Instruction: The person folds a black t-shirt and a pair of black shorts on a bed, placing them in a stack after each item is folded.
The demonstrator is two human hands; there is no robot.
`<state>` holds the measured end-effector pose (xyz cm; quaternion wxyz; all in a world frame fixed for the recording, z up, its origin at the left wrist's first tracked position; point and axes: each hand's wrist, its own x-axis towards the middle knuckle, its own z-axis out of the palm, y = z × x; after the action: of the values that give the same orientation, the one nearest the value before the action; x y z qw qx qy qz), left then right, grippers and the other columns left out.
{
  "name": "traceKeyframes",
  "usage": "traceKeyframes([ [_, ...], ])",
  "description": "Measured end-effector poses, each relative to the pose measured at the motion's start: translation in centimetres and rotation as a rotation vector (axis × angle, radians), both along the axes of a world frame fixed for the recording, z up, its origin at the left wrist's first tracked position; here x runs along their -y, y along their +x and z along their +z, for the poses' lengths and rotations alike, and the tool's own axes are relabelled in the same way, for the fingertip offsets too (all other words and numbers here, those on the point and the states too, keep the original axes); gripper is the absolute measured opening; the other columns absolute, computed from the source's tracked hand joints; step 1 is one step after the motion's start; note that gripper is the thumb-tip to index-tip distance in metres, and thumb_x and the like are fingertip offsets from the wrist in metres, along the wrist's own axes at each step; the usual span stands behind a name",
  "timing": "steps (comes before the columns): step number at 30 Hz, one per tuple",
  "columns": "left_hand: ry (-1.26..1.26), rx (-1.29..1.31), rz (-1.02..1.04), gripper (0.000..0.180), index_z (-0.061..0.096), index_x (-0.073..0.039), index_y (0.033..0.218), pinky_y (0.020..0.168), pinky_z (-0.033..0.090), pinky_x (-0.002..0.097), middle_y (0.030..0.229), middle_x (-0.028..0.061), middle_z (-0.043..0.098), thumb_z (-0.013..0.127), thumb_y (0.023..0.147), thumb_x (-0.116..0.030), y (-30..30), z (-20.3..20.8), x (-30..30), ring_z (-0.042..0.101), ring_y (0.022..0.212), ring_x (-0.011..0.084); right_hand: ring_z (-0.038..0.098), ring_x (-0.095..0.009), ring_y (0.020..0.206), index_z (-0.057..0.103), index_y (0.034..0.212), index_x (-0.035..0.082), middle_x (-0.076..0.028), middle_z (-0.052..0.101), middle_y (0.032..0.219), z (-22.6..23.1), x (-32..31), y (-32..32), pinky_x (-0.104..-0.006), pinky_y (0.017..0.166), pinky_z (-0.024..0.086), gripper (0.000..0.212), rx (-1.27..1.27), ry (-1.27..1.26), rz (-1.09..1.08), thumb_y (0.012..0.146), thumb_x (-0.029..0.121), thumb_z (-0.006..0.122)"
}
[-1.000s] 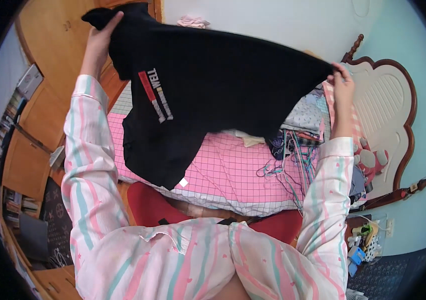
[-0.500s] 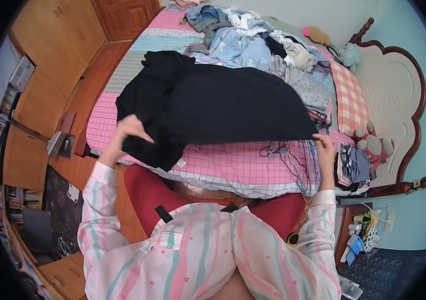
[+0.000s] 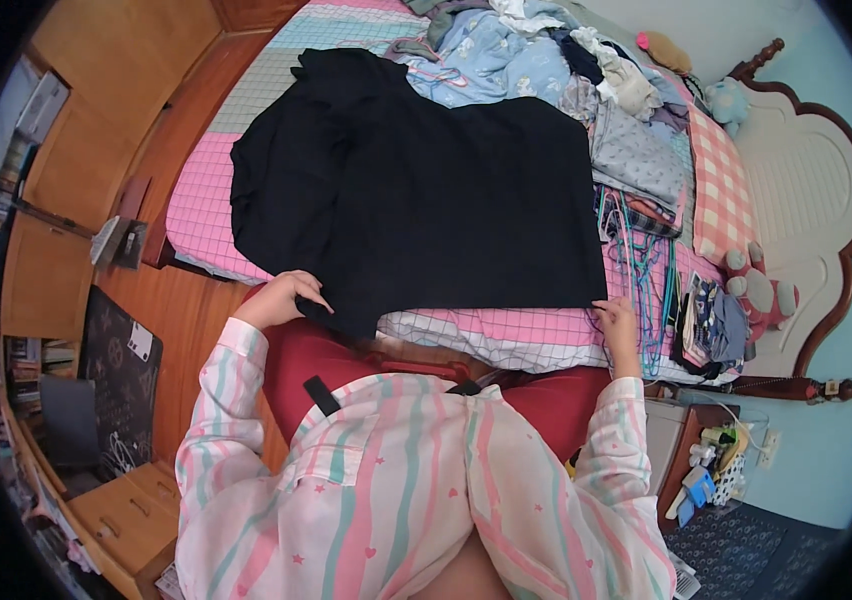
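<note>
A black long-sleeved shirt [image 3: 466, 210] lies spread over the near side of the bed, its body to the right and its sleeves bunched at the left. At its lower right corner, my right hand [image 3: 619, 328] pinches the hem between thumb and fingers. My left hand [image 3: 288, 298] is closed on the sleeve edge at the lower left, where the cloth hangs past the mattress side. Part of that left grip is hidden by the hand itself.
Rumpled clothes [image 3: 506, 60] pile up at the far side of the bed. Right of the shirt are several coloured hangers [image 3: 654, 300], a folded stack [image 3: 711, 325], a plush toy [image 3: 761, 290] and a checked pillow [image 3: 718, 185]. A wooden headboard [image 3: 811, 180] bounds the right.
The shirt's body has been spread flatter, its hem drawn toward me and slightly left. My left hand, open before, has moved right and closed on the sleeve. My right hand keeps the hem corner.
</note>
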<state>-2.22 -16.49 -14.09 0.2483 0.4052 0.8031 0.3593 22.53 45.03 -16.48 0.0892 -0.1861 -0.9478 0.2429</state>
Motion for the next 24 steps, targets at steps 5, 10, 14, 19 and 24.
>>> traceKeyframes([
  [5, 0.047, 0.036, -0.06, 0.047, 0.082, -0.011, 0.103, 0.103, 0.049, 0.0344, 0.119, 0.0089, 0.07, 0.081, 0.061, 0.01, 0.0, 1.5, -1.4, 0.062, 0.116, 0.0264, 0.061, -0.027, 0.109, 0.076, 0.096, 0.007, -0.014, 0.062, 0.118, -1.1, -1.6, -0.4, -0.0338, 0.09, 0.051, 0.017, -0.084, -0.182, 0.002, 0.083, -0.001, 0.07],
  [10, -0.039, 0.399, -0.127, 0.029, 0.077, -0.007, 0.115, 0.1, 0.049, 0.0304, 0.116, 0.0081, 0.075, 0.079, 0.086, -0.008, -5.0, 2.3, -3.1, 0.069, 0.105, 0.0207, 0.056, -0.027, 0.128, 0.063, 0.091, 0.004, -0.016, 0.061, 0.136, -0.5, -7.0, -5.4, -0.0356, 0.107, 0.044, 0.009, -0.101, -0.37, 0.193, 0.083, 0.001, 0.06],
  [14, -0.089, 0.565, 0.531, 0.067, 0.059, 0.007, 0.134, 0.096, 0.049, 0.0281, 0.12, 0.011, 0.071, 0.075, 0.093, -0.043, -9.9, 1.1, -4.2, 0.065, 0.109, 0.0171, 0.063, -0.016, 0.107, 0.064, 0.103, 0.005, -0.006, 0.071, 0.112, 0.1, -9.2, -13.4, -0.0293, 0.096, 0.047, 0.011, -0.083, -0.761, 0.064, 0.097, 0.012, 0.057],
  [19, 0.416, 0.691, 1.108, 0.092, 0.048, -0.001, 0.148, 0.104, 0.046, 0.0313, 0.128, 0.0096, 0.068, 0.038, 0.098, -0.077, -13.8, -4.4, -6.7, 0.061, 0.12, 0.018, 0.059, -0.015, 0.11, 0.061, 0.132, 0.004, -0.006, 0.065, 0.121, -7.0, -10.1, -18.5, -0.0274, 0.097, 0.045, 0.042, -0.179, -0.445, -0.248, 0.103, 0.034, 0.063],
  [24, 0.345, 0.599, 0.885, 0.074, 0.045, -0.01, 0.153, 0.103, 0.042, 0.0305, 0.117, 0.0051, 0.065, 0.039, 0.104, -0.065, -10.5, -6.9, -4.5, 0.058, 0.114, 0.0163, 0.063, -0.018, 0.105, 0.059, 0.132, 0.0, -0.01, 0.068, 0.115, -6.3, -7.0, -16.8, -0.0297, 0.093, 0.049, 0.047, -0.276, -0.43, -0.215, 0.099, 0.031, 0.069],
])
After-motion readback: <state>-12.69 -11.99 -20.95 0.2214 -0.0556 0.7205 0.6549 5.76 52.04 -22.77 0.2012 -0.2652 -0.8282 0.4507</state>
